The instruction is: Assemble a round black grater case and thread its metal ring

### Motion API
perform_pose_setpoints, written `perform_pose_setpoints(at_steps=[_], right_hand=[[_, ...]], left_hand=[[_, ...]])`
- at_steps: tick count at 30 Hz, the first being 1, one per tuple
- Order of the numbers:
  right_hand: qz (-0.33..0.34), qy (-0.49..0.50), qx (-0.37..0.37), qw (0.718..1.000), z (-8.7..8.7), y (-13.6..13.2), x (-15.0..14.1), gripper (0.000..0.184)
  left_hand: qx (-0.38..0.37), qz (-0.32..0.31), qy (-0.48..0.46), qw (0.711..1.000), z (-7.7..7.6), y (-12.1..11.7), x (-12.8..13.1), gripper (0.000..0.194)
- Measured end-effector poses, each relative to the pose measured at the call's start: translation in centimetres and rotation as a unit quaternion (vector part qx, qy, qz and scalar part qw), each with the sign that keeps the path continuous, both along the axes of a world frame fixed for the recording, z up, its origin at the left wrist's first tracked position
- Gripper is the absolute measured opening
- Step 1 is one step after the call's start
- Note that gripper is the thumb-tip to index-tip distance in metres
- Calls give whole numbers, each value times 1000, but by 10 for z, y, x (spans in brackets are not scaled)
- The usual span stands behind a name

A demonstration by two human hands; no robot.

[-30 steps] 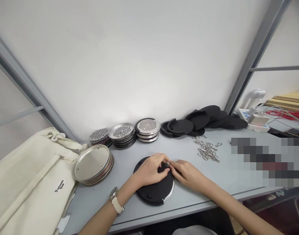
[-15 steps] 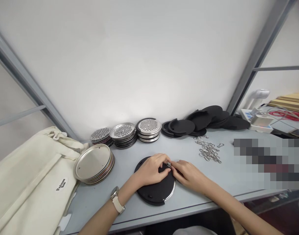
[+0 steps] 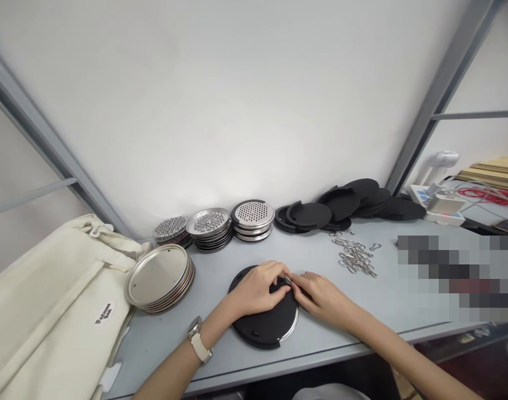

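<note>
A pale wall (image 3: 237, 111) is rising behind the grey counter (image 3: 212, 278). A cream bag (image 3: 62, 289) is covering the counter's left end. Black covers (image 3: 339, 203) are lying in an overlapping heap along the wall, right of centre. Just beside the bag, round lids (image 3: 160, 275) are sitting stacked, and graters (image 3: 210, 222) are standing in three stacks behind. The black disc (image 3: 262, 322) is lying flat near the counter's front edge, its silvery rim showing at lower right. The left hand (image 3: 257, 289) is resting over it, thumb and forefinger pinching a clip; the right hand (image 3: 318, 294) is gripping that clip from the other side. A watch (image 3: 199, 339) is circling the left wrist. Loose clips (image 3: 356, 256) are lying scattered before the covers. The pinched clip (image 3: 287, 281) is sitting at the disc's upper right edge, mostly hidden by fingers.
</note>
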State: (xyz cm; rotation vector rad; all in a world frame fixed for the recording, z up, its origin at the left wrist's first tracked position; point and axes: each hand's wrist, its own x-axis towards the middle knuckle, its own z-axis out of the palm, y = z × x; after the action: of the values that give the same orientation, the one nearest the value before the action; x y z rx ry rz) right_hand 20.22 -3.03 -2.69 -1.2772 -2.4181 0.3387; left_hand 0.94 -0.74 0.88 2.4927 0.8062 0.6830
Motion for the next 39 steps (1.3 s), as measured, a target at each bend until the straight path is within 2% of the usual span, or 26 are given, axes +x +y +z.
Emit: perform_pose_setpoints(at_steps=[39], right_hand=[[-3,-4,4,1000,0,-1,0,24]], left_hand=[[-7,-4,-4,1000,-1,0,0,17]])
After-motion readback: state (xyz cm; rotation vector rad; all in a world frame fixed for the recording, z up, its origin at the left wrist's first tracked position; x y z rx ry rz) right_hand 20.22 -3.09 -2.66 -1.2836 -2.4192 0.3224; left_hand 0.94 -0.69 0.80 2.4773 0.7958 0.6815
